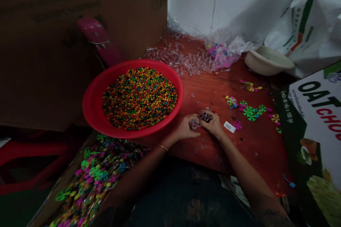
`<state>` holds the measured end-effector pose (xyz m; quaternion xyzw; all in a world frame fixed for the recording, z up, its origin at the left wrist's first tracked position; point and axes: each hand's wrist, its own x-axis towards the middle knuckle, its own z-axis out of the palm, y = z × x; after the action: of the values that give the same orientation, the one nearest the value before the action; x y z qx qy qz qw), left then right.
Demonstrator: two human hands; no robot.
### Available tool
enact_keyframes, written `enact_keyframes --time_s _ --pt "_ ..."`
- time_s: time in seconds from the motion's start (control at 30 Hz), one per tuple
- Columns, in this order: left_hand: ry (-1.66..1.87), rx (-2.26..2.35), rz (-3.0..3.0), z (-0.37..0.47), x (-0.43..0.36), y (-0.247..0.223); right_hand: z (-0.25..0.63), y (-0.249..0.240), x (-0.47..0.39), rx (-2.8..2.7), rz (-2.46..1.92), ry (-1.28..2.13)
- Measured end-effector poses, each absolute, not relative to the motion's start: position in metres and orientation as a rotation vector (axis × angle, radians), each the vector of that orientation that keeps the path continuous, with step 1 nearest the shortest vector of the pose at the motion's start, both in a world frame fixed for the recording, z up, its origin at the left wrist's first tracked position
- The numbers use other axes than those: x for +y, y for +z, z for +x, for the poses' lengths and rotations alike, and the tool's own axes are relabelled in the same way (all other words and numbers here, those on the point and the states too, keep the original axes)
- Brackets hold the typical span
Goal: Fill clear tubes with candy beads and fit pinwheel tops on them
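My left hand (186, 127) curls around a cluster of small clear plastic pieces (195, 123) above the red-brown table (207, 90). Beside it, my right hand (213, 125) has its fingers round more small tubes with dark-looking openings (205, 116). The two hands nearly meet. To their left stands a red basin (89, 108) with many small multicoloured balls (141, 99). A white label (229, 127) lies just right of my right hand.
Clear tubes (183, 58) are heaped behind the basin. Plastic wheels (250, 113) lie at right, near a printed box (314, 113). A cream bowl (266, 64) sits behind. A carton of colourful toys (98, 173) is at lower left; a pink bottle (99, 39) stands behind the basin.
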<state>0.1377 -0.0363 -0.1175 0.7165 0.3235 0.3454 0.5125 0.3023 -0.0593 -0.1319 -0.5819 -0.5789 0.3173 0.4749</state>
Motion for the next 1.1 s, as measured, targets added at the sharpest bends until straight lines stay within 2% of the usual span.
enact_keyframes --time_s 0.2,0.57,0.73,0.97,1.1 --pt "0.853 0.821 1.716 0.138 -0.043 -0.127 0.299 -0.134 -0.066 -1.432 -1.46 0.635" --pt "0.858 0.94 1.694 0.14 -0.053 -0.126 0.298 -0.136 -0.068 -1.446 -1.49 0.614" --pt "0.859 0.932 1.703 0.137 -0.057 -0.123 0.295 -0.133 -0.074 -1.413 -1.47 0.724" --pt "0.861 0.989 1.893 0.114 -0.092 -0.072 0.294 -0.134 -0.077 -1.328 -1.454 0.698" --pt "1.135 0.967 1.953 0.061 -0.105 -0.027 0.299 -0.127 -0.07 -1.296 -1.448 0.695"
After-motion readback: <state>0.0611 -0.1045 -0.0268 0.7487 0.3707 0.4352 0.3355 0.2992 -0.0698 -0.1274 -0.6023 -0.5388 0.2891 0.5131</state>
